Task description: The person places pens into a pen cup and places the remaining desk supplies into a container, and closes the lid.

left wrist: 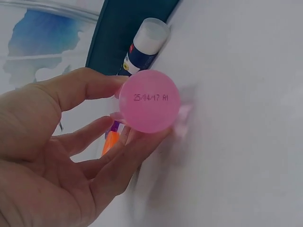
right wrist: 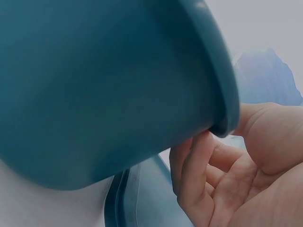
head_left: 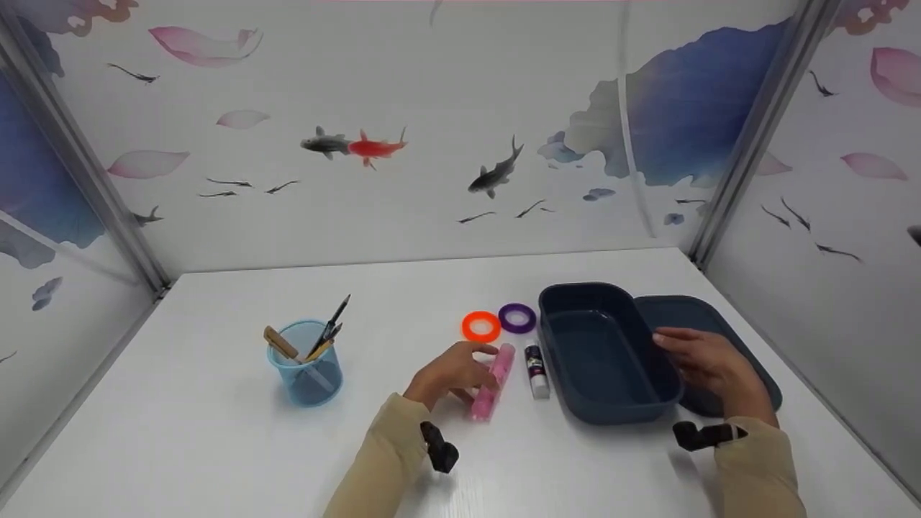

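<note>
My left hand (head_left: pixel 460 370) holds a pink tube (head_left: pixel 493 385) between thumb and fingers, over the tabletop. The tube's round end, printed with a date code, faces the camera in the left wrist view. A glue stick (head_left: pixel 537 371) with a dark label lies just right of the tube. My right hand (head_left: pixel 709 367) grips the right rim of a dark blue rectangular box (head_left: pixel 597 345). In the right wrist view its fingers (right wrist: pixel 199 156) curl under the rim, and the thumb passes behind it. The inside of the box shows nothing lying in it.
A dark blue lid (head_left: pixel 691 316) lies to the right, partly under the box's edge. Orange (head_left: pixel 481 326) and purple (head_left: pixel 517 318) tape rolls lie behind the pink tube. A blue mesh cup (head_left: pixel 309 367) with pens and a wooden-handled tool stands left. Printed panels surround the white table.
</note>
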Motion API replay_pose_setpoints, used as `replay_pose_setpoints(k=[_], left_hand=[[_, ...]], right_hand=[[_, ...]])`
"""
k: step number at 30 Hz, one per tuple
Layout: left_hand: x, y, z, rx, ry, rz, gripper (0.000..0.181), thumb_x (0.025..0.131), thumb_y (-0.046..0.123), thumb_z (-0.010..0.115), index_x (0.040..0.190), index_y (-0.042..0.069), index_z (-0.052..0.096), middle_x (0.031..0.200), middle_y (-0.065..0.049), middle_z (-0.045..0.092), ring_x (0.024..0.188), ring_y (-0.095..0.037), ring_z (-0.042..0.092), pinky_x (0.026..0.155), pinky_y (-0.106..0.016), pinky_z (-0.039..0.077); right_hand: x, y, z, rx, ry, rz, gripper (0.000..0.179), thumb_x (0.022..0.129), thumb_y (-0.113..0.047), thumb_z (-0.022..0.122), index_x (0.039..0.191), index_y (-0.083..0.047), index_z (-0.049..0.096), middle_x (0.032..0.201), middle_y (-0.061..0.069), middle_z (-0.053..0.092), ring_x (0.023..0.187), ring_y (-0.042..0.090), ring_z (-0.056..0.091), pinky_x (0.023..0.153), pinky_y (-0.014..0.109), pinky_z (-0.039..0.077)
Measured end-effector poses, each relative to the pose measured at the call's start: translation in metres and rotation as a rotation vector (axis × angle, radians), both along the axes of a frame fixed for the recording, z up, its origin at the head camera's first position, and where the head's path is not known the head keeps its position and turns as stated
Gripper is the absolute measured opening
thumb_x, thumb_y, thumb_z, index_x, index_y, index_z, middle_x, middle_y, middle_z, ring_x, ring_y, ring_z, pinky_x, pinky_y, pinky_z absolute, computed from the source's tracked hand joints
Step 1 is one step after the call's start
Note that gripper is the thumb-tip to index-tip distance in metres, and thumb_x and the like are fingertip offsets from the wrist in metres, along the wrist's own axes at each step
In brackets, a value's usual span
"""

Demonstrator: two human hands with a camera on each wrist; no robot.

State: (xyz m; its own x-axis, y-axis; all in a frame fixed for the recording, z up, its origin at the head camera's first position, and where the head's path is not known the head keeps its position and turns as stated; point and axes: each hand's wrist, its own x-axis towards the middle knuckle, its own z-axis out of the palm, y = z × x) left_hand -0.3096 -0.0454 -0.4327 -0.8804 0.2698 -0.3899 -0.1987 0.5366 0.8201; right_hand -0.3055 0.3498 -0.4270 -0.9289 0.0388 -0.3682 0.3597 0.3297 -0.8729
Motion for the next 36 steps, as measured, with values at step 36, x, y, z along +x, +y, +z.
replay_pose_setpoints(k=[36], left_hand=[[-0.005, 0.038, 0.04, 0.282, -0.073, -0.011, 0.068, 0.084, 0.01, 0.074, 0.146, 0.015, 0.046, 0.124, -0.012, 0.06, 0.107, -0.026, 0.065, 0.083, -0.042, 0.064]], right_hand=[[0.001, 0.0, 0.0, -0.012, 0.021, -0.004, 0.079, 0.087, -0.048, 0.074, 0.15, -0.009, 0.046, 0.134, 0.0, 0.06, 0.113, 0.01, 0.06, 0.088, 0.02, 0.054]])
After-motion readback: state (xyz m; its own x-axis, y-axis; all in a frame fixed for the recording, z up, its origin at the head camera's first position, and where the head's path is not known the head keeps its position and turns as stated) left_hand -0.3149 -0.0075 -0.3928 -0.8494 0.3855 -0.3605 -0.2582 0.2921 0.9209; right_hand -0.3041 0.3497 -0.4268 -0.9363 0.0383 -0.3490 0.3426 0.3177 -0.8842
